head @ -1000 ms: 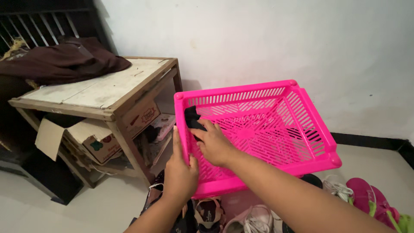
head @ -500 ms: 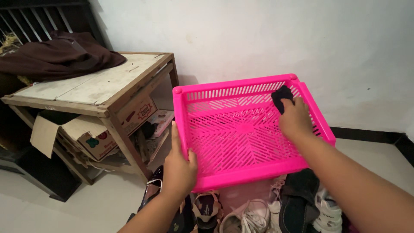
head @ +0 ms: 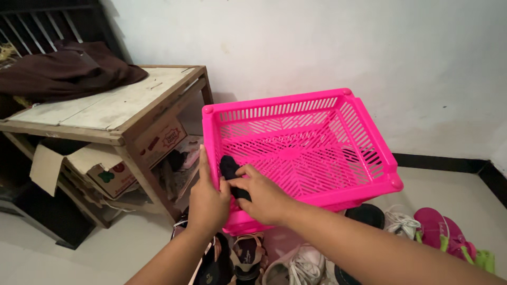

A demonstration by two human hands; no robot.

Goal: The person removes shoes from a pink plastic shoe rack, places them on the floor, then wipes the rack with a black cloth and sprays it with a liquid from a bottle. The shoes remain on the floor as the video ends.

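Both hands meet at the near left edge of the pink basket (head: 301, 153), low in the middle of the frame. Half a second ago the right hand (head: 264, 198) was up at the far right corner of the basket with the dark cloth (head: 232, 174); a second ago it was at the far left corner. Now it has swept back down to the near left corner, so the cloth has passed around much of the inner wall, which reads as wiping that is well under way across the basket's inside.

Only the head view is on offer. In it the left hand (head: 207, 200) clamps the basket's left rim, thumb up along the inside of the wall and fingers wrapped behind, holding the basket tilted with its open side toward the camera. Its right counterpart is clenched on the cloth, pressing it against the slatted wall just beside the left thumb, forearm running in from the lower right. How many fingers pinch the cloth I cannot tell, as it hides them.

Below the basket lie shoes (head: 303, 264) and pink sandals (head: 441, 232) on the floor. At the left stands a wooden counter (head: 113, 108) with a brown garment (head: 68, 71) on top and a cardboard box (head: 113, 158) beneath.
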